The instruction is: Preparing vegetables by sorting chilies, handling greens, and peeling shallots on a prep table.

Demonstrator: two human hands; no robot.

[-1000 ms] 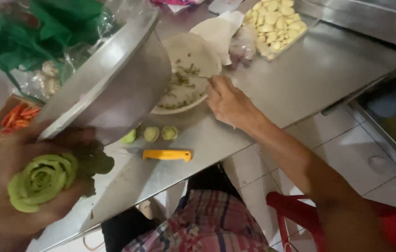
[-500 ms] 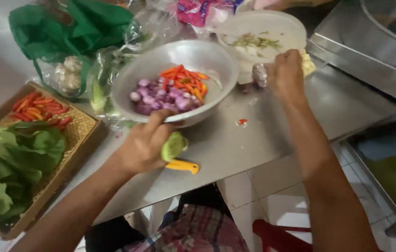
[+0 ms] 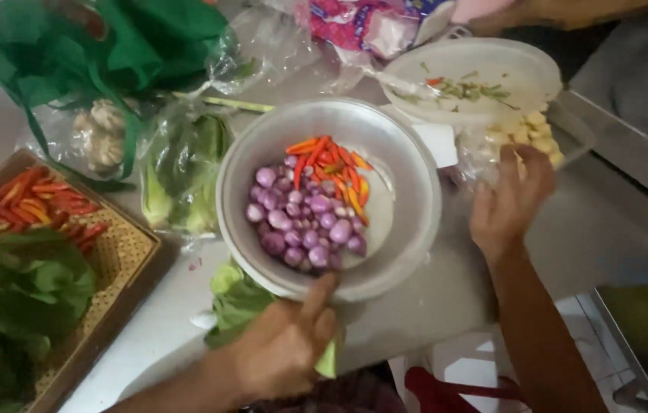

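Seen from the head camera, looking straight down on a steel table [image 3: 607, 222]. Left hand [image 3: 285, 356]: closed at the near rim of the metal bowl [image 3: 278, 130], one finger hooked over the edge, the rest curled under with a scrap of leafy green [image 3: 236, 302] beneath. Inside the bowl, peeled purple shallots [image 3: 301, 222] and red and orange chillies [image 3: 331, 164] heaped left of centre. Right hand [image 3: 507, 203]: fingers spread and loosely open, blurred, holding nothing visible, just beside the pale yellow pieces [image 3: 534, 134] and below a white plate [image 3: 507, 73]. Further left, a woven basket [image 3: 121, 260] of greens. Judged to be steadying the bowl on the table. Any further shift calls for keeping it level and clear of the greens underneath.
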